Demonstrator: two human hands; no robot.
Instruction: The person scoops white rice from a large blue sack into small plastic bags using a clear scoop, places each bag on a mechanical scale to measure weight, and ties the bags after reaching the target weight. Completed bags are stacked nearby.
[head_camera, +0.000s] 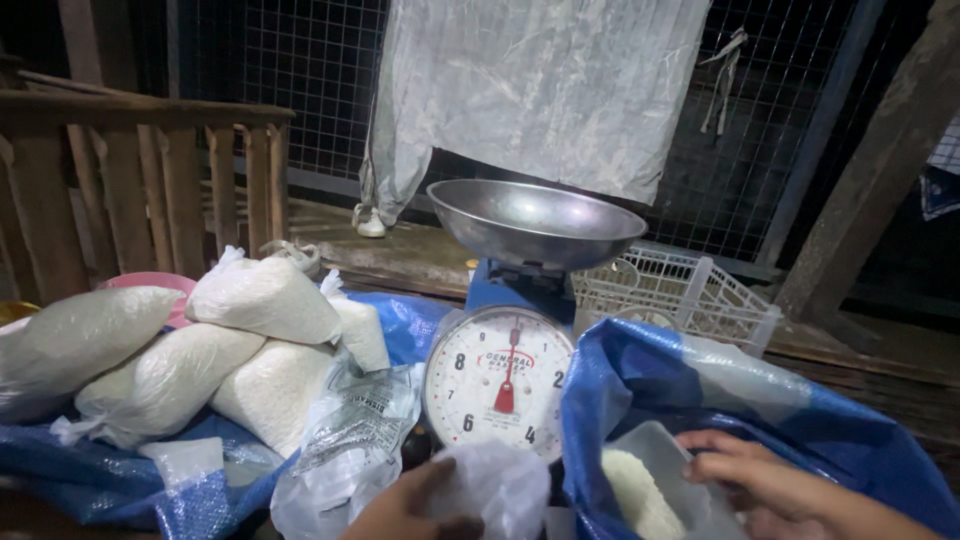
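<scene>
Left hand (415, 505) grips thin clear bag (490, 490) below scale (500, 375): limp, slippery, hold by mouth. Right hand (770, 480) clasps plastic scoop (665, 465) in blue sack (640, 380); rice (635, 490) loose, spills easily.

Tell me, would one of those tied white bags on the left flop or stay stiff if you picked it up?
The tied bags of white grains would probably sag, since they already slump over each other. Each looks packed full, so likely heavy for its size. The thin clear plastic seems smooth, so it may slip in a loose grip.
</scene>
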